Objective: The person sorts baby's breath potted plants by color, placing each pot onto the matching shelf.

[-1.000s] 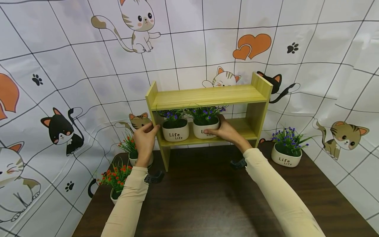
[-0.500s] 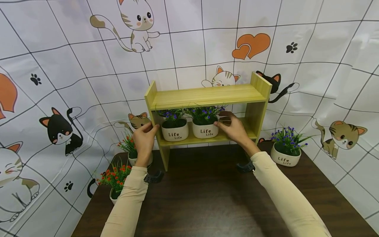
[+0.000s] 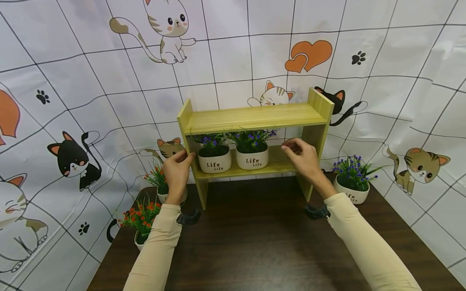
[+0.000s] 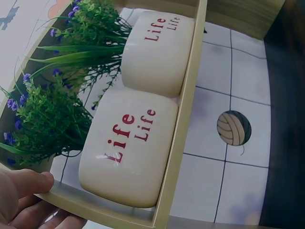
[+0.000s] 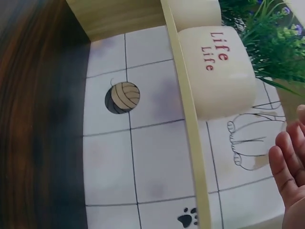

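A light wooden shelf (image 3: 255, 118) stands on the dark table. On its lower board sit two white pots marked "Life", a left pot (image 3: 214, 162) and a right pot (image 3: 252, 158), both with purple flowers. My left hand (image 3: 177, 171) pinches the shelf's left side panel; in the left wrist view the thumb (image 4: 35, 182) lies on the inner side with the fingers outside. My right hand (image 3: 303, 157) holds nothing, its fingers loosely bent in front of the lower board's right part, apart from the right pot.
A purple-flowered pot (image 3: 352, 188) stands on the table (image 3: 247, 242) at the right. Two red-flowered plants are at the left: a nearer one (image 3: 142, 220) and a farther one (image 3: 157, 178), partly behind my left hand. A cat-patterned wall covering (image 3: 233, 60) rises behind.
My right hand has let go of the right pot and moved right, away from it. The left hand has stayed at the shelf's left panel.
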Motion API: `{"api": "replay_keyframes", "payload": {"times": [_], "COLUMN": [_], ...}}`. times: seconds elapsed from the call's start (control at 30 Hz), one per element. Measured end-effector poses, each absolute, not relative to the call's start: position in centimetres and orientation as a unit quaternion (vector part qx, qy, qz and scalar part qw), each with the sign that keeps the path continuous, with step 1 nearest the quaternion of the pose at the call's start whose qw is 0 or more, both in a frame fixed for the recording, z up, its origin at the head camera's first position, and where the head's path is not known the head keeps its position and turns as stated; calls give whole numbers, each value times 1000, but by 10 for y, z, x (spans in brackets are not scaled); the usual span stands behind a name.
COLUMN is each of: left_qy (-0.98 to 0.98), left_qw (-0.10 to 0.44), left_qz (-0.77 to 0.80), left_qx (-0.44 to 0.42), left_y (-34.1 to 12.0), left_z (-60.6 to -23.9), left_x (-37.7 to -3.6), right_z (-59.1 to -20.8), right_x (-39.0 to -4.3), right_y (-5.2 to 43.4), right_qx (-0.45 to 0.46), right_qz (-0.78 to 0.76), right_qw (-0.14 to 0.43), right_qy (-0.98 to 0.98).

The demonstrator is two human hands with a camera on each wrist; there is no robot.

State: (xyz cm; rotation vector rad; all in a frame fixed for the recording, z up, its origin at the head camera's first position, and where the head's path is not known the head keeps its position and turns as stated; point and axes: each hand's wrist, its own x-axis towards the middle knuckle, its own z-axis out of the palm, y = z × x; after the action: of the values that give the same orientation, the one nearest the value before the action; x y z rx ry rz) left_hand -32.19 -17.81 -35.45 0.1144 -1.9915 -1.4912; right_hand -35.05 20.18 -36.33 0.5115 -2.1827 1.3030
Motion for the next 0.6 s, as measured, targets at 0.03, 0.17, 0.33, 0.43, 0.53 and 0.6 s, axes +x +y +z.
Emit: {"api": "replay_keyframes", "payload": {"times": [0.03,0.17,0.33,0.43,0.53,0.6], "left_qy": [-757,-756,-756,-758,-758,-756], "left_qw": [319,316,316,319,320,320], "left_qz": [-568,-572,-572,-568,-568,-570], "left_qx": [43,45,44,43,44,44], "left_y": [-178,-178,-178,-178,-178,-178], "left_z": [-355,-354,-354,-354,-354,-354], "left_x": [-322,-322,-321,-321,-321,-321], "right_z": [-363,-364,-363,-363,-361,-360], "right_x": [-348,-338,-324,-317,-311,-307], "right_y": [205,218,237,250,262,269], "right_qx": [194,203,192,187,188,188], "right_qz": [483,478,455,438,426,416], "right_qw": [276,287,293,305,317,327], "right_qy": [-808,-805,-819,-825,-826,-828]}}
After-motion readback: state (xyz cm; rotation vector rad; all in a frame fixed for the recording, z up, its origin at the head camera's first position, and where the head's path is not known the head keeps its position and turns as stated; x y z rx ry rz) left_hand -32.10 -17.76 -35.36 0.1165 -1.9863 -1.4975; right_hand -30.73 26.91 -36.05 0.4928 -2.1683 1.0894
